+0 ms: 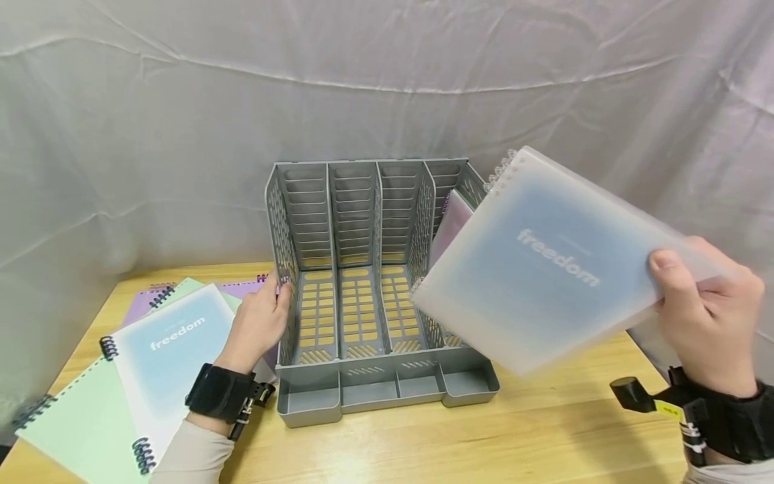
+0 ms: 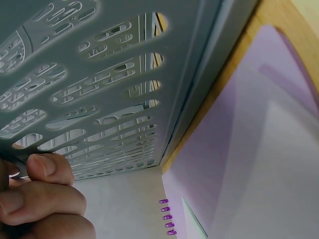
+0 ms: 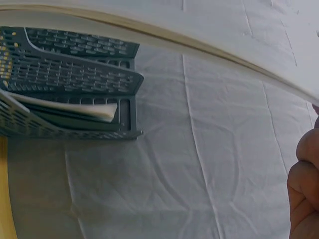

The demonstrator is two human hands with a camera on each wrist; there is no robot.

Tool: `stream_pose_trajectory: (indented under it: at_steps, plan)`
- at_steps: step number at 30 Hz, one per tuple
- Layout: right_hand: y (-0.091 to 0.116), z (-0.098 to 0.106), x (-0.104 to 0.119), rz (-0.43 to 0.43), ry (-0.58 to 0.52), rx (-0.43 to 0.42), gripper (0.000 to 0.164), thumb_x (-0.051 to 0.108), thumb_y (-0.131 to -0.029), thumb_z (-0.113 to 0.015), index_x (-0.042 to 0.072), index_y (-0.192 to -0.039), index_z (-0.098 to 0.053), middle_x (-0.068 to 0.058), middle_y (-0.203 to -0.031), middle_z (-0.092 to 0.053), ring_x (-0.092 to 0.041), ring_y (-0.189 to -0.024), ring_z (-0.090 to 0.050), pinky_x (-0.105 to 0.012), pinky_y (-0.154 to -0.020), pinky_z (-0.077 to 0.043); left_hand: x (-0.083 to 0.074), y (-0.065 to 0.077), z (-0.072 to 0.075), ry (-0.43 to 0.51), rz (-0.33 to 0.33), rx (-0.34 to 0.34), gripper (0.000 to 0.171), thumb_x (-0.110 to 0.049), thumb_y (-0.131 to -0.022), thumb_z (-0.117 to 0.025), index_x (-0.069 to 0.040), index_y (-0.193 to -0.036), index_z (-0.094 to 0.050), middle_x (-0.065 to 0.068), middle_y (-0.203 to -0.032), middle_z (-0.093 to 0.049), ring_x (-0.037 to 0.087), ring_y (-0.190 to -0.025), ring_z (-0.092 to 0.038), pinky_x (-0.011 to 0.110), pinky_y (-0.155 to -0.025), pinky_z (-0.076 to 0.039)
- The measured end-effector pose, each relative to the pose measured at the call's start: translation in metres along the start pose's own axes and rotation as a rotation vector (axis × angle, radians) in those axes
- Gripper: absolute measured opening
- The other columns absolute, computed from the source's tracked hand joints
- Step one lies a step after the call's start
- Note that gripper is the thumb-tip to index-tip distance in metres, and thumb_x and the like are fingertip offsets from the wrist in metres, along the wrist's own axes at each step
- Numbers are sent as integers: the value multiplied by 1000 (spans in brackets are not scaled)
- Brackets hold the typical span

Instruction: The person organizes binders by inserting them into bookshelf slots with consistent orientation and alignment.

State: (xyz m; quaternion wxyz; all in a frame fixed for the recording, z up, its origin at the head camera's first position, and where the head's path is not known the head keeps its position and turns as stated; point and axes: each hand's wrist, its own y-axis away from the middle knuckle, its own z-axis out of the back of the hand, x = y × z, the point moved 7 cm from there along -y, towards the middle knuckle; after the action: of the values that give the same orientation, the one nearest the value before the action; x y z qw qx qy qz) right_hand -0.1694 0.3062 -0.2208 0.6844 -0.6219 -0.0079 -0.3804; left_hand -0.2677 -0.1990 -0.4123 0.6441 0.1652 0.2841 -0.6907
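Note:
My right hand (image 1: 710, 312) pinches a spiral notebook (image 1: 514, 289) by its right edge, thumb on the front. The notebook has a frosted cover over blue, the word "freedom" and a clear coil, and is held tilted in the air. In the head view it overlaps the right side of a grey file rack (image 1: 387, 396) with upright dividers. My left hand (image 1: 256, 326) grips the front edge of the rack's left side wall (image 2: 114, 89), fingers curled round it. A purple notebook (image 1: 450, 228) stands in the rack's rightmost slot, partly hidden behind the held one.
Left of the rack lies an overlapping pile: a white-and-blue "freedom" notebook (image 1: 175, 363), a green notebook (image 1: 78, 423) and purple notebooks (image 2: 209, 164). Shallow trays run along the rack's front. A grey cloth (image 1: 387, 60) hangs behind the wooden table (image 1: 544, 430).

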Motion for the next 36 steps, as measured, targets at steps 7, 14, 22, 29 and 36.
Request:
stream_pose_trajectory:
  at_steps: [7,14,22,29,36]
  plan:
    - [-3,-13,2,-21,-7,22,26,3,-103,-63,7,-79,-72,19,-79,-68,6,-61,-56,-13,-60,-33,-2,1,2,-3,-7,-9,45,-28,-118,-33,-2,-151,-45,17,-80,-64,32,-73,-65,58,-74,-59]
    - [-7,-27,5,-55,-6,91,20,-1,-104,-61,4,-90,-75,16,-80,-73,5,-60,-64,-13,-56,-38,-1,0,1,-11,0,-14,43,-28,-117,-35,-3,-150,-45,23,-89,-68,36,-77,-67,60,-76,-59]
    - [-13,-44,11,-62,-10,146,18,0,-105,-60,-6,-92,-71,13,-78,-70,3,-58,-63,-15,-53,-39,1,0,1,-9,10,-11,47,-29,-118,-33,-3,-156,-41,34,-112,-72,37,-80,-70,56,-71,-59]
    - [-13,-52,13,-63,24,172,20,4,-107,-58,-7,-94,-67,16,-78,-68,4,-57,-59,-18,-52,-36,-1,-1,1,-3,6,-10,47,-28,-117,-33,-2,-156,-41,31,-104,-71,35,-75,-67,50,-64,-57]
    - [-12,-65,13,-99,7,186,21,7,-109,-57,-7,-95,-66,13,-73,-66,2,-53,-58,-19,-49,-37,-1,0,1,3,6,-4,45,-29,-118,-32,-2,-153,-42,20,-84,-66,34,-73,-67,52,-65,-58]
